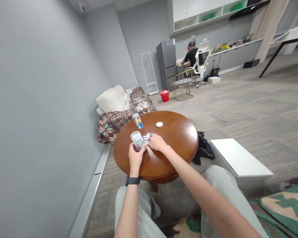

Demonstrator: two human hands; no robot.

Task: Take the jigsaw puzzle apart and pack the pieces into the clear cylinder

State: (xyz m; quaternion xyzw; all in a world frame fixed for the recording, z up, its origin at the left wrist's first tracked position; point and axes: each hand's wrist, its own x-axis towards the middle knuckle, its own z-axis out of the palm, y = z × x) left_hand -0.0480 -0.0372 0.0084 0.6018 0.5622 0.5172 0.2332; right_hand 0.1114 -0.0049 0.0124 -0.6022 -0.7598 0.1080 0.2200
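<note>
I sit at a round brown wooden table (pixel 173 145). My left hand (pixel 135 157), with a black watch on the wrist, is wrapped around a clear open jar (pixel 137 140) tilted near the table's left side. My right hand (pixel 157 142) rests fingers down on a small pile of pale, colourful pieces (pixel 146 137) right beside the jar's mouth; its fingers look curled over the pieces. A second can with a blue and yellow label (pixel 137 120) stands upright farther back. A small white round lid (pixel 159 124) lies flat near the table's middle.
A grey wall runs along the left. A low bed with a patterned blanket (pixel 125 114) and white pillows lies behind the table. A white box (pixel 238 157) and a black bag (pixel 203 148) sit to the right. A person sits at a far desk near a fridge and a red bucket (pixel 164 95).
</note>
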